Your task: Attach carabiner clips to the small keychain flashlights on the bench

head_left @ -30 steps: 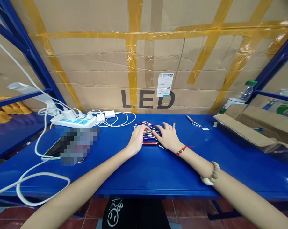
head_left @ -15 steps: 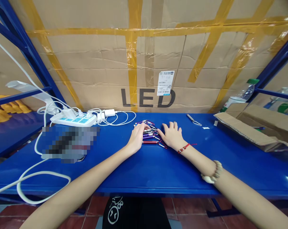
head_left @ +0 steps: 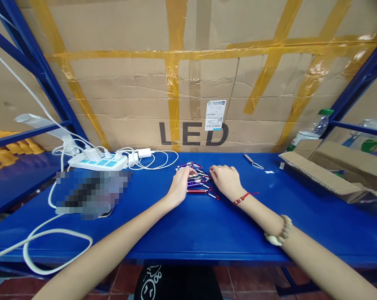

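Note:
Several slim metal penlights with carabiner clips lie side by side in a row on the blue table; the nearest is a red penlight (head_left: 197, 191), with a purple penlight (head_left: 194, 183) behind it. My left hand (head_left: 179, 185) is at their left ends, its fingers curled over the middle of the row and closed round a dark penlight (head_left: 193, 178) there. Beside the clip ends on the right rests my right hand (head_left: 227, 181), fingers bent and drawn together; what lies under them, if anything, is hidden.
A grey penlight (head_left: 248, 158) with a wire clip lies apart at the back right, near white paper scraps (head_left: 269, 172). An open cardboard box (head_left: 326, 177) and a bottle (head_left: 313, 129) stand right. Left are a power strip (head_left: 97, 162), white cables and a blurred-out object (head_left: 93, 193).
My right hand has gone from spread fingers to bent, closed ones beside the clips. My left hand stays on the row. The whole view has shifted slightly.

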`<state>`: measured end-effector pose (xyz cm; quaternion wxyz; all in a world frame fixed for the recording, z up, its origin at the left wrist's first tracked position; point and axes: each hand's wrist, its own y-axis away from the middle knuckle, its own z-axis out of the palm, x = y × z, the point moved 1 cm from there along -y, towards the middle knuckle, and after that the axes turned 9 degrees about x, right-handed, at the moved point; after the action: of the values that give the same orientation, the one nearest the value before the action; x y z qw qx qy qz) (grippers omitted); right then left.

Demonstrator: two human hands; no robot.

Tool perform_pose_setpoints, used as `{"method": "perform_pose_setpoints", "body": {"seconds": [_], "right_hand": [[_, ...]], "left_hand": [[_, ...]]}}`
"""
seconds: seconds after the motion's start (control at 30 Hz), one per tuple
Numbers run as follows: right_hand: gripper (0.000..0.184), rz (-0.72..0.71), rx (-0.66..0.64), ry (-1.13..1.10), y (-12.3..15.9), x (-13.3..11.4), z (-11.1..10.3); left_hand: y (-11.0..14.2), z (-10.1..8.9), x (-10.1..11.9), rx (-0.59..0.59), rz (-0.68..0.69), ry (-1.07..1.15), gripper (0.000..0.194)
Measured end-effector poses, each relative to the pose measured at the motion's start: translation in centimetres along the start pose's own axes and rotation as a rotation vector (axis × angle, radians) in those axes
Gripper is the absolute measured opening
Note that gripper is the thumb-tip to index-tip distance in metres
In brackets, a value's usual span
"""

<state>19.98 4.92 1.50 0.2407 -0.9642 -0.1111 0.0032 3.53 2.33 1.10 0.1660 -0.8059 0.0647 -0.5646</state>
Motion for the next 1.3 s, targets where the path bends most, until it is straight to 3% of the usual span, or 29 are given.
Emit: {"method": "perform_pose_setpoints", "body": {"seconds": [0.13,0.43,0.53,0.67,0.83,1.0,1.3], "right_hand": [[0.026,0.0,-0.002,0.041,0.0,0.2,-0.1],[0.023,0.058,-0.136,0.108,-0.2,0.5,-0.3],[0.027,0.078,-0.096,0.087,-0.3,0.6,-0.1],[0.031,0.036,0.061,-0.001,-0.4,0.4,-0.2],[0.032,-0.039,0.171,-0.318,-0.2,-0.4,-0.4],[0.031,-0.078,0.139,-0.553,0.1,-0.8,-0.2],[0.029,-0.253,0.11,-0.474,0.5,-1.2,-1.0]], "left_hand": [[0.0,0.0,0.1,-0.007,0.008,-0.012,0.043],[0.0,-0.1,0.2,-0.006,0.0,-0.026,0.043],[0.0,0.0,0.1,-0.001,-0.018,-0.01,0.044],[-0.1,0.1,0.0,0.022,-0.065,0.009,0.042],[-0.3,0.2,-0.3,0.041,-0.079,0.03,0.037],[-0.2,0.0,-0.5,0.071,-0.064,0.047,0.034],[-0.1,-0.1,-0.2,0.098,-0.066,0.026,0.035]]}}
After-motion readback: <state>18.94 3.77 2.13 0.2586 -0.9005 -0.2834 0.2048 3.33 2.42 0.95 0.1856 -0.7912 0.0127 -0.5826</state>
